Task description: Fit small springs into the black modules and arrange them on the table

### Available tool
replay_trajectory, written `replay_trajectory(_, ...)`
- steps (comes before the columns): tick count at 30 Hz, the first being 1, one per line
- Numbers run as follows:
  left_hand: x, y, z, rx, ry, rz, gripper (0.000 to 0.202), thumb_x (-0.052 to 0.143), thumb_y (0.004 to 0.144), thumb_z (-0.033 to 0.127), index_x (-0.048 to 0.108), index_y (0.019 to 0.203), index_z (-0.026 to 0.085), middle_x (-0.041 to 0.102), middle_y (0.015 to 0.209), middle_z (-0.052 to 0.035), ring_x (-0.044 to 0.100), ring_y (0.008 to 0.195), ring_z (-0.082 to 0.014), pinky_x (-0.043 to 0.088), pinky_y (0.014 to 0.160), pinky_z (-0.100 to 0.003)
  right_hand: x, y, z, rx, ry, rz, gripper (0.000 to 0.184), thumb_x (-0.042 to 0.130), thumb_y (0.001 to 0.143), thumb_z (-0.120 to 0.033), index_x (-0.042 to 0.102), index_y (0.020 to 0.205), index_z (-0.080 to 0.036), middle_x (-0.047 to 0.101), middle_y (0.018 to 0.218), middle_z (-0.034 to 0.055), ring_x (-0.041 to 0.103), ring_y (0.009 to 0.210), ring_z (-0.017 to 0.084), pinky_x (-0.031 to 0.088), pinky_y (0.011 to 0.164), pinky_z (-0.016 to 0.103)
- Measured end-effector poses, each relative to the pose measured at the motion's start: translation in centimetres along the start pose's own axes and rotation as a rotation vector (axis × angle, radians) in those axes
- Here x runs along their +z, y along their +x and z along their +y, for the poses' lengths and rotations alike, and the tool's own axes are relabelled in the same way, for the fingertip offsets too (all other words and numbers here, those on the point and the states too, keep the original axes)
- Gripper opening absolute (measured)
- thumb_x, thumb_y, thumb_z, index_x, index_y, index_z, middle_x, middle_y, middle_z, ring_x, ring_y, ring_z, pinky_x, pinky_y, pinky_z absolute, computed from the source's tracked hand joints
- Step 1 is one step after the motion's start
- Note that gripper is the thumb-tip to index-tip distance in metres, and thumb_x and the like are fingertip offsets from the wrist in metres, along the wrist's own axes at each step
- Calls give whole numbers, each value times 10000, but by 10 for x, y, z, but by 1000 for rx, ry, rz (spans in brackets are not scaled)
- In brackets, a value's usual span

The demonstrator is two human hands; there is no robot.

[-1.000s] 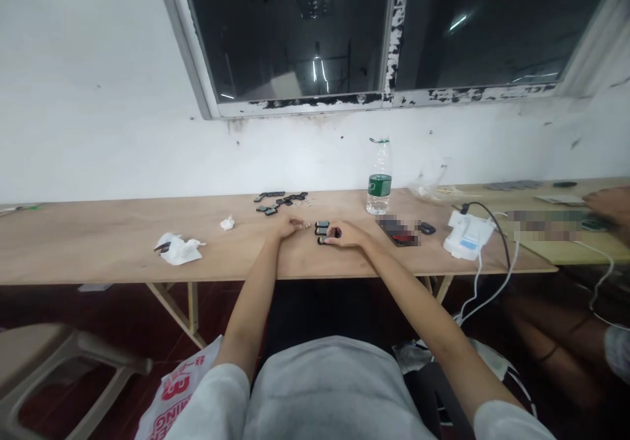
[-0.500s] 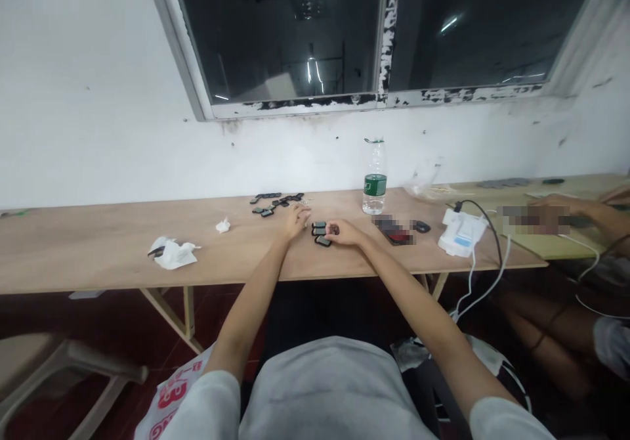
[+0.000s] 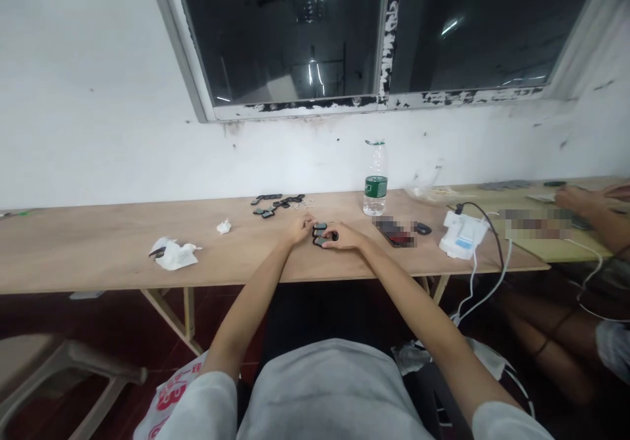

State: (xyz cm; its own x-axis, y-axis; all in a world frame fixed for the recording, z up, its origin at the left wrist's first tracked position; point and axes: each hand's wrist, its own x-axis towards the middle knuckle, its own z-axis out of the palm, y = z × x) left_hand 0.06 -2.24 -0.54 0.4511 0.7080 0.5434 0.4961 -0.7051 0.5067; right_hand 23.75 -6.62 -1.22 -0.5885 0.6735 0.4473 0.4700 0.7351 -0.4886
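Small grey rectangular pieces with black edges [image 3: 319, 227] lie in a short row on the wooden table, between my two hands. My left hand [image 3: 300, 230] rests at the row's left side, fingers stretched out and their tips touching or nearly touching the far piece. From the right, my right hand [image 3: 342, 236] curls over the row, thumb and fingers closed around the nearest piece [image 3: 319, 241]. Part of that piece and something dark under the palm are covered by the fingers. Behind my left hand, several more such pieces [image 3: 268, 212] are scattered with tiny light bits [image 3: 301, 205].
A water bottle [image 3: 375, 194] stands behind my right hand. Right of it lie a blurred phone-like object [image 3: 395, 231], a black mouse [image 3: 422, 228] and a white power strip [image 3: 462, 235] with cables. Crumpled tissues [image 3: 174, 255] lie left. A co-worker's hands [image 3: 585, 202] are far right.
My left hand has shifted slightly right and nearer, up against the row. My right hand has closed over the nearest piece. The co-worker's hand has moved right.
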Motion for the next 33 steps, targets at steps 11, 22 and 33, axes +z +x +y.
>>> replay_trajectory(11, 0, -1, 10, -61, -31, -18, 426, 567, 1000, 512, 732, 832, 157, 723, 840, -71, 613, 761, -197, 493, 720, -316, 4, 2, -4, 47, 177, 30, 216, 778, 797, -320, 752, 960, -180, 756, 883, 38, 642, 753, 186, 528, 743, 306)
replay_trajectory(22, 3, 0, 10, 22, -35, -45, 435, 660, 951, 515, 783, 1170, 159, 788, 1097, -128, 723, 889, -249, 577, 735, -335, -1, 12, -4, 287, 410, 402, 232, 809, 825, -361, 721, 931, -174, 781, 830, 77, 730, 672, 212, 605, 665, 329)
replay_trajectory(33, 11, 1, 8, 305, 179, 5, 339, 493, 1019, 201, 766, 1219, 181, 720, 1341, -135, 684, 1245, -281, 549, 1107, -487, 0, 18, 2, 344, 751, 467, 341, 921, 738, -409, 699, 846, -173, 777, 890, 80, 758, 695, 207, 661, 679, 326)
